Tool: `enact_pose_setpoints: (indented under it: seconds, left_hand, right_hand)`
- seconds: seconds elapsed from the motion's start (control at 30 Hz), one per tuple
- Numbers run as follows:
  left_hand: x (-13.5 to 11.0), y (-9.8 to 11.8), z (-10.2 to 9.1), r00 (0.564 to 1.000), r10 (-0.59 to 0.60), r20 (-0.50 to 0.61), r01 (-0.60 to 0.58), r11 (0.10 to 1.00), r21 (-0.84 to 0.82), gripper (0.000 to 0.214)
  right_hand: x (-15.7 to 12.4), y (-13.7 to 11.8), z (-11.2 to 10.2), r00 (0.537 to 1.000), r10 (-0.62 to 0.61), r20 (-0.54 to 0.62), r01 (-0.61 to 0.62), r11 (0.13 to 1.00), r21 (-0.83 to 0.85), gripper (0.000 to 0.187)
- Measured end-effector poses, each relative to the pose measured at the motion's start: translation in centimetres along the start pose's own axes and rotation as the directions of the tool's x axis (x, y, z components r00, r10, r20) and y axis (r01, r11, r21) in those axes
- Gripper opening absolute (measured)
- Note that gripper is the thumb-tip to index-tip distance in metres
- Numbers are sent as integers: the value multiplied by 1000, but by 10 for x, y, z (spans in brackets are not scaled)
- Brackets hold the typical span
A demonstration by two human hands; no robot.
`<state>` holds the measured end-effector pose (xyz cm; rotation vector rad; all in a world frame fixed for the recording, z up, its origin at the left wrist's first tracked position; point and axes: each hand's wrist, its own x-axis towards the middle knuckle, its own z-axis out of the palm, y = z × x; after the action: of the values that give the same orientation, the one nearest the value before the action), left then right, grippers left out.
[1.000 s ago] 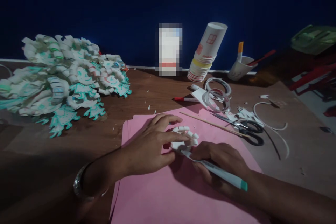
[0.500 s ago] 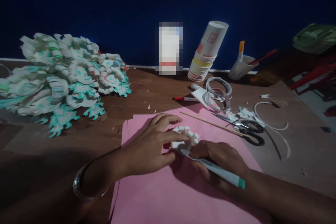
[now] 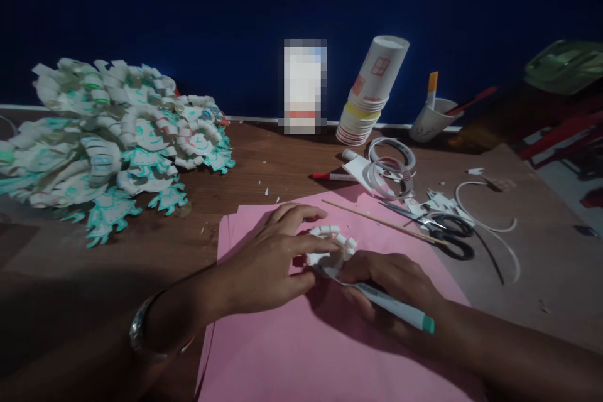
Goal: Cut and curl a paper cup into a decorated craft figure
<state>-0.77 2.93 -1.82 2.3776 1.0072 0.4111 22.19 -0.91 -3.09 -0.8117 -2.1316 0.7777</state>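
Note:
A small white paper piece with a curled, fringed rim (image 3: 325, 230) lies on the pink paper sheets (image 3: 358, 352). My left hand (image 3: 277, 257) rests over it with spread fingers, pressing it down at its left side and middle. In my right hand (image 3: 396, 279) is a white marker pen with a green end (image 3: 400, 312), held like a writing tool. Its tip points at the paper piece's lower edge, where fingers and shadow hide the exact contact. A thin wooden stick (image 3: 377, 220) and black-handled scissors (image 3: 452, 235) lie beyond my right hand.
Fringed paper figures with green drawing (image 3: 136, 144) are heaped at left. Leaning paper cups (image 3: 372, 88) and a cup with pens (image 3: 431, 120) stand at the back. Tape rolls (image 3: 391, 169), a red marker (image 3: 330, 176) and paper scraps (image 3: 445, 206) lie at right.
The marker's green end has shifted very slightly to the left and up with my right hand. My left hand keeps its place on the paper piece.

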Motion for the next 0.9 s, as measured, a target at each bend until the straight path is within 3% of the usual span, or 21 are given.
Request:
enact_pose_setpoints:
  seconds: [0.9]
  left_hand:
    - [1, 0, -1, 1000, -19, 25, 19, 1000, -5, 50]
  right_hand:
    - [-2, -2, -5, 999, -8, -39, 6, 997, -72, 6]
